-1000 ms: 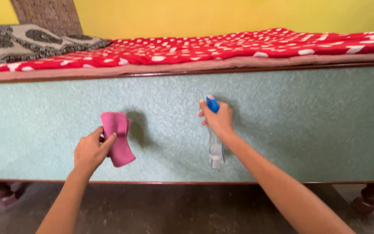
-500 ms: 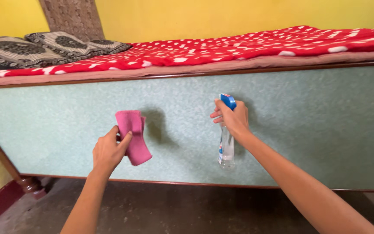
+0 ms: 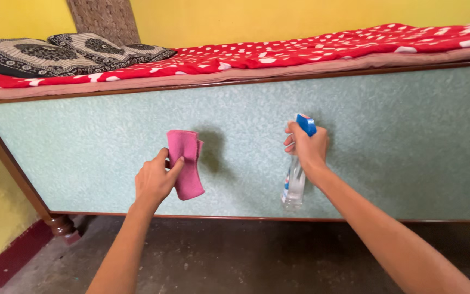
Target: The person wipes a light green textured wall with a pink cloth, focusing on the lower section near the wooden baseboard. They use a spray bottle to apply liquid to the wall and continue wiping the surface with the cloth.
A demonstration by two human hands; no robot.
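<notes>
Cloth and sprayer are both raised in front of the pale green side panel (image 3: 387,147) of the bed, one in each of my hands. My left hand (image 3: 153,182) grips a folded pink cloth (image 3: 187,163): thumb on the near face, fingers closed around the lower edge, so that the folded pad stands upright with its flat side toward the panel. I cannot tell whether the cloth touches the panel; its shadow falls just beside it on the textured surface, which suggests it is close. My right hand (image 3: 308,149) is closed around the neck of a clear spray bottle (image 3: 294,188) with a blue trigger head (image 3: 306,124). The bottle hangs roughly vertical below my fist, its base clear of the floor (image 3: 235,256), and the nozzle end faces the panel, an orientation that suits aiming at the panel. My index finger lies near the trigger, but whether it is pressing is not visible. The two hands are held apart at about the same height, cloth to the left and bottle to the right, with bare panel between them. Above the panel's wooden rail lies a red bedspread (image 3: 322,51) with white spots, and patterned dark pillows (image 3: 33,57) rest at the left end against a yellow wall (image 3: 311,16). A turned wooden bed leg (image 3: 63,226) stands at the lower left corner.
</notes>
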